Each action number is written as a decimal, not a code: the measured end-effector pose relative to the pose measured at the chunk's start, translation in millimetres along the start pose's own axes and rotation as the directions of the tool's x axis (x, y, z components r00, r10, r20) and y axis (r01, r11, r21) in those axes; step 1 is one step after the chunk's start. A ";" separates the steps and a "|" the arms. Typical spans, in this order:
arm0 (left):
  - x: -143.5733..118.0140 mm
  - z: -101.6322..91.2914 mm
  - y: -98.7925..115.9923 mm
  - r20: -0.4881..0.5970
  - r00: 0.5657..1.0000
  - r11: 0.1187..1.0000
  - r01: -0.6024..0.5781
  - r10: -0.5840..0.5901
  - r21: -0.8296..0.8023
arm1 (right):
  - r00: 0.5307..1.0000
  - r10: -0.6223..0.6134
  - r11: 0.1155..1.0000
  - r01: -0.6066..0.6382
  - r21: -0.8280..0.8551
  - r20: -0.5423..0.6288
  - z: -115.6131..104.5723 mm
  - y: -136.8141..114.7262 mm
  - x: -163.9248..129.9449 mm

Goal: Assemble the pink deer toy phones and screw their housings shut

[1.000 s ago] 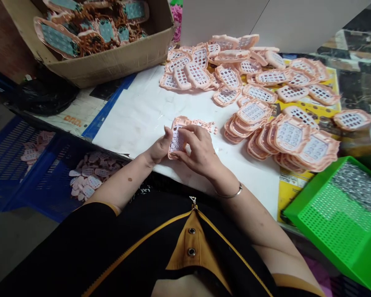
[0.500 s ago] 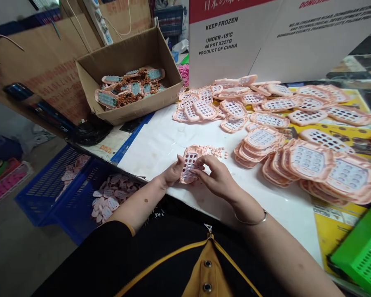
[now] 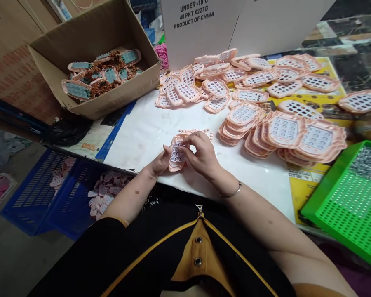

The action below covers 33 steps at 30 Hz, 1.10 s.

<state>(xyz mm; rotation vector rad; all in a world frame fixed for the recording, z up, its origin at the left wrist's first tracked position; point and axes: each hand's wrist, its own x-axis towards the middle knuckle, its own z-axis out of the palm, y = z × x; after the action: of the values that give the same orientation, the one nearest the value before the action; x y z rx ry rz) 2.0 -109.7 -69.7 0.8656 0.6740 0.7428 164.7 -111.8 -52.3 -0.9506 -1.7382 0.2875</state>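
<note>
A pink plastic toy-phone shell [image 3: 175,165] rests upright in my left hand [image 3: 161,161], whose thumb and fingers grip its left edge just above the table's front. A translucent keypad sheet [image 3: 177,152] lies over the shell's key holes. My right hand [image 3: 200,153] comes in from the right, thumb and forefinger pinched at the sheet's upper right edge. Small pink key pieces [image 3: 204,133] are scattered just behind the hands. To the right stand stacks of shells with keypads in them [image 3: 286,131].
Loose pink shells [image 3: 188,91] spread across the back of the table before a white carton [image 3: 204,37]. A cardboard box [image 3: 117,93] of wired phone parts stands back left. Blue crates [image 3: 34,194] with pink parts sit below left. A green basket [image 3: 343,206] holds small metal screws, right.
The view has tilted down and shifted right, bringing more of the green basket in. The keypad sheet now covers more of the shell's holes, and my right fingers have moved to its upper edge.
</note>
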 end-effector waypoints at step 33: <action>150.6 107.2 96.7 -0.243 0.865 0.680 -0.142 0.438 0.719 | 0.624 -0.775 0.626 0.734 -0.265 -0.100 -31.6 -49.0 8.4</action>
<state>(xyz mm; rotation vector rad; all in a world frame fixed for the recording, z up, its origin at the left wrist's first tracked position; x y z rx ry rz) 141.7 7.7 31.5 1.5621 1.2431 1.0018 169.7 -145.7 -4.4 -0.2736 -1.8306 -0.5468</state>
